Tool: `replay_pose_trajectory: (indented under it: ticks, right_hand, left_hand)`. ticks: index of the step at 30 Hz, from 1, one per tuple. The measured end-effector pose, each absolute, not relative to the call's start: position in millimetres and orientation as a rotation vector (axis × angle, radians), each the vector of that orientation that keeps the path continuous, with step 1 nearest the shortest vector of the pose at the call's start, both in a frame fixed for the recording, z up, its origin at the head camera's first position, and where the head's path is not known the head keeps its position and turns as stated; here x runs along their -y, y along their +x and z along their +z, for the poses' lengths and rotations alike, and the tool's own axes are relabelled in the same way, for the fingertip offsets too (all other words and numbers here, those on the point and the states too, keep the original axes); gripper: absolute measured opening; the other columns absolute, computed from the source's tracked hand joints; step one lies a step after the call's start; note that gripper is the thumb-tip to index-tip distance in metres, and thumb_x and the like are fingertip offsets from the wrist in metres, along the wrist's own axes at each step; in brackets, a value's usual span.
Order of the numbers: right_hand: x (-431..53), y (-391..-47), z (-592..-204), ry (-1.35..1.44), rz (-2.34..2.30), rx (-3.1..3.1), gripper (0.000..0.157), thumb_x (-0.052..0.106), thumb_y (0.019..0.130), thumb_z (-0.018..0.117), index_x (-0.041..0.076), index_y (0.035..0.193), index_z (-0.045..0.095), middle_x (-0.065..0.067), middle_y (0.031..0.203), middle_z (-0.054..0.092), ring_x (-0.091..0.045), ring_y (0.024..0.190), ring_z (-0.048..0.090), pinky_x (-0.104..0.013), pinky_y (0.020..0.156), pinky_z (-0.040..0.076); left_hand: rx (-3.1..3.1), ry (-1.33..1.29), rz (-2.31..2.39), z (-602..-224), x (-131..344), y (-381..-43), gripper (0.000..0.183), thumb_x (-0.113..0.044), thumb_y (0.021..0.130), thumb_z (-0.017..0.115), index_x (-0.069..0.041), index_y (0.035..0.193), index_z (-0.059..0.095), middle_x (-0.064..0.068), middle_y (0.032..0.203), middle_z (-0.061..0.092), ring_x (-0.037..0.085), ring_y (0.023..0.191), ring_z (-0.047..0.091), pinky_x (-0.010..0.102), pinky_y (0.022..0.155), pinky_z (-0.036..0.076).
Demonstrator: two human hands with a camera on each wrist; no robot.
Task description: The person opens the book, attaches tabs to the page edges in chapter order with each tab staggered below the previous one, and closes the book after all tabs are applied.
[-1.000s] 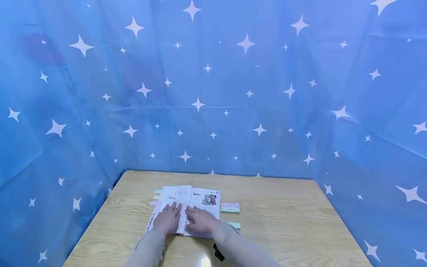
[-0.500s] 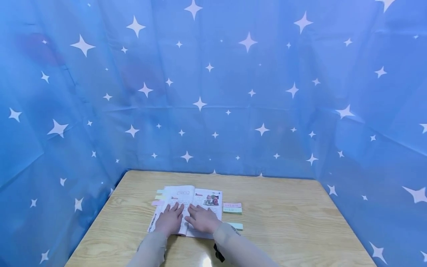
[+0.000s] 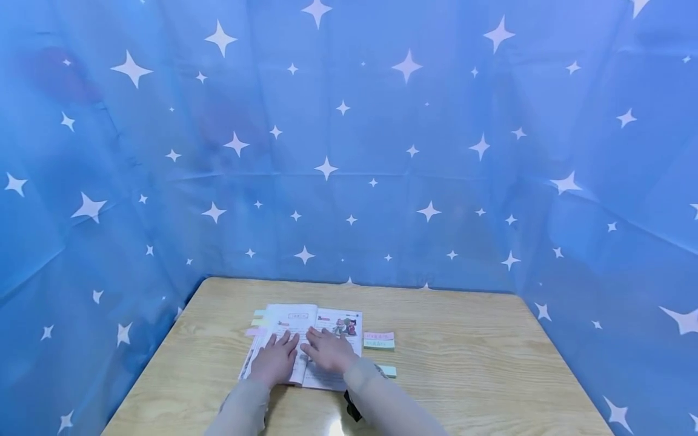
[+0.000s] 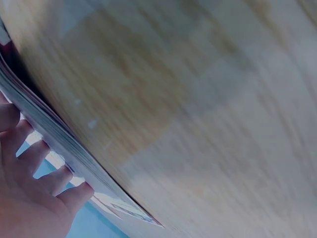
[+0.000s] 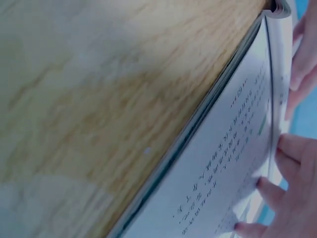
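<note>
An open book (image 3: pixel 327 380) with printed text lies on the table, a colour picture of figures on its right page. Across the left page my left hand (image 3: pixel 274 359) rests, fingers straight and spread. My right hand (image 3: pixel 330 351) lies on the right page close to the centre fold, its fingertips pointing at the fold. In the left wrist view, the spread fingers of the left hand (image 4: pixel 37 188) reach over the book's thick page edge (image 4: pixel 74 144). The right wrist view has the right hand's fingertips (image 5: pixel 265 188) touching the page beside the fold; part of the left hand (image 5: pixel 304 64) shows beyond.
Pink, yellow and pale-blue paper tabs (image 3: pixel 257 322) stick out left of the book. To its right are pink and green paper strips (image 3: pixel 378 341) and a pale-green strip (image 3: pixel 389 371). A blue star-patterned curtain (image 3: pixel 349 145) surrounds the wooden table (image 3: pixel 474 363).
My right hand has slid a little farther up the right page, its fingertips nearer the picture's level. The left hand stays on the left page, and the view has shifted slightly.
</note>
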State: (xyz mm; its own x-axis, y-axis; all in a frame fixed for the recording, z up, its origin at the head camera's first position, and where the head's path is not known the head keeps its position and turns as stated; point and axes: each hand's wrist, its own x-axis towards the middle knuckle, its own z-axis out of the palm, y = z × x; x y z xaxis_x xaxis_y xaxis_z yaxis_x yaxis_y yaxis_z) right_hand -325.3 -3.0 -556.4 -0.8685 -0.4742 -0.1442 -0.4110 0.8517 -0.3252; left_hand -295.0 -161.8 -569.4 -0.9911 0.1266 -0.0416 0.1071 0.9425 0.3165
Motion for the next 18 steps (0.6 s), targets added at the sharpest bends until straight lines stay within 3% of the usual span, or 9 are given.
replay_pose_trajectory:
  ticks: [8, 18]
  right_hand:
    - [12, -331, -560, -0.611, -0.313, -2.918, 0.067, 0.06, 0.088, 0.018, 0.017, 0.136, 0.035, 0.004, 0.142, 0.028, -0.024, 0.127, 0.029, -0.059, 0.097, 0.022]
    - [22, -351, -560, -0.499, -0.283, -2.916, 0.068, 0.061, 0.088, 0.018, 0.016, 0.138, 0.03, 0.002, 0.144, 0.023, -0.024, 0.129, 0.023, -0.058, 0.1, 0.012]
  left_hand:
    - [-3.04, 0.165, 0.5, -570, 161, -298, 0.039, -0.03, 0.092, 0.041, -0.018, 0.129, 0.047, 0.007, 0.135, 0.04, 0.041, 0.124, 0.027, 0.063, 0.092, 0.024]
    - [-3.029, 0.174, 0.528, -567, 163, -296, 0.037, -0.029, 0.091, 0.043, -0.016, 0.125, 0.051, 0.008, 0.135, 0.039, 0.041, 0.124, 0.026, 0.062, 0.092, 0.025]
